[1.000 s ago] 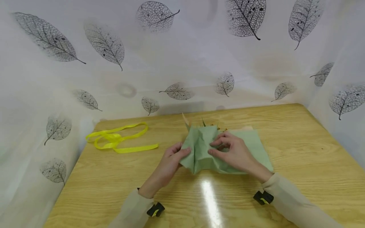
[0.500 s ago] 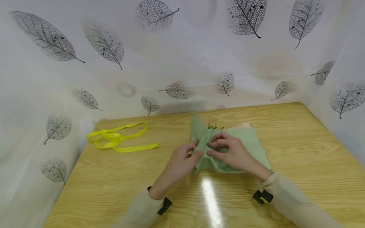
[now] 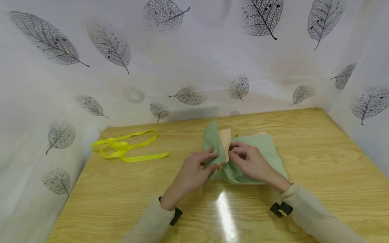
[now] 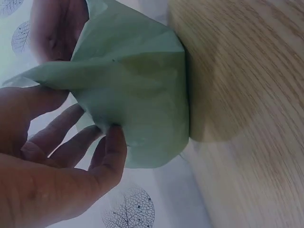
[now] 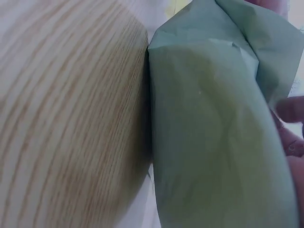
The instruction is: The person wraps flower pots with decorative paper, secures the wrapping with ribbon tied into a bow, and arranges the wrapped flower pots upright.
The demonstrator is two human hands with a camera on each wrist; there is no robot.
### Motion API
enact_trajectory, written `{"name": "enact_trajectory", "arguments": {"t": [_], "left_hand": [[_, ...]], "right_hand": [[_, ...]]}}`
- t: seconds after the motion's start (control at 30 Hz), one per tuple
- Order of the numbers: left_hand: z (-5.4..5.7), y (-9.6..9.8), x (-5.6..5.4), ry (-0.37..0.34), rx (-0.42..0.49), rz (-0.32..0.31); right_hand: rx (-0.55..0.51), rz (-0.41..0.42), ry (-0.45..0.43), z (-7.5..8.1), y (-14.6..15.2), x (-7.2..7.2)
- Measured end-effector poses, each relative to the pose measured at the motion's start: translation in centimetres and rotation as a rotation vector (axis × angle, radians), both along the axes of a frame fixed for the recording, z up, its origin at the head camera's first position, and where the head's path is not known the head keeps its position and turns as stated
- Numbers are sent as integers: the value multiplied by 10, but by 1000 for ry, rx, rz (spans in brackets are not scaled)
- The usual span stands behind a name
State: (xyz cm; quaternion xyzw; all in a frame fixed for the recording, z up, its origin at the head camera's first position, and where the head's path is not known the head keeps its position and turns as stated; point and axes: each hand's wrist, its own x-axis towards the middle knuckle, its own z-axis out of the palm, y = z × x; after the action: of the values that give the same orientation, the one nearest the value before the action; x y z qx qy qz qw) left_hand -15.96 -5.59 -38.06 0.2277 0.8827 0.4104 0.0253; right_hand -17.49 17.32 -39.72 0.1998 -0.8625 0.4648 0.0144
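Green paper [image 3: 267, 152], head view: lies toward the far side of the worktop [image 3: 115, 202], roughly mid-frame, left part folded up into a standing flap, right part flat under and beside the right hand. Peach layer [image 3: 225, 137] pokes out along the flap's inner edge, second bit of peach at the far edge. Left hand [image 3: 191, 168] pinches the flap from the left; right hand [image 3: 253, 163] has thumb and fingers closed on the paper by the peach edge. Both hands cover much of the fold. Tiny yellowish-brown bit [image 3: 236, 135] just past the right fingers, too small to identify. Yellow ribbon [image 3: 120, 145] in loose loops, left, well apart from the paper, out of the way. White backdrop [image 3: 194, 57] with dark leaf prints stands behind the worktop. Beige sleeves [image 3: 316, 211], black wrist mounts [image 3: 281, 209].

Left wrist view: left thumb and fingers on the folded paper, part of the right hand behind it, upper left; wood grain on the right.

Right wrist view: paper bulk fills the middle and blocks most of the right hand, fingers cropped at right edge, exact contact unclear here.
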Motion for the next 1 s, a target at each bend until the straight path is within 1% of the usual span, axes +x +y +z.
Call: {"name": "enact_trajectory", "arguments": {"t": [0.07, 0.17, 0.37, 0.5, 0.6, 0.67, 0.73, 0.8, 0.87, 0.93, 1.0], "left_hand": [[-2, 0, -1, 41, -5, 2], [-5, 0, -2, 82, -14, 3], [-8, -1, -4, 148, -28, -12], [-9, -4, -6, 158, -54, -37], [-11, -5, -7, 185, -82, -62], [-13, -4, -7, 233, -112, -72], [-15, -1, -6, 293, -145, -65], [-18, 2, -5, 374, -177, -47], [-20, 4, -4, 439, -196, -23], [-21, 5, -5, 481, -200, -27], [-20, 3, -7, 498, -206, -59]], "right_hand": [[5, -19, -25, 2, -2, 1], [18, -31, -55, 5, -5, 3], [77, -44, -44, 10, -10, 0], [87, -35, -56, 12, -11, -2], [108, -36, -54, 14, -10, -3], [117, -38, -57, 16, -10, -2], [125, -43, -64, 16, -9, -2], [123, -45, -81, 16, -9, -2], [118, -46, -94, 16, -8, -1], [107, -44, -105, 15, -8, -1], [98, -45, -110, 14, -7, -1]]}}
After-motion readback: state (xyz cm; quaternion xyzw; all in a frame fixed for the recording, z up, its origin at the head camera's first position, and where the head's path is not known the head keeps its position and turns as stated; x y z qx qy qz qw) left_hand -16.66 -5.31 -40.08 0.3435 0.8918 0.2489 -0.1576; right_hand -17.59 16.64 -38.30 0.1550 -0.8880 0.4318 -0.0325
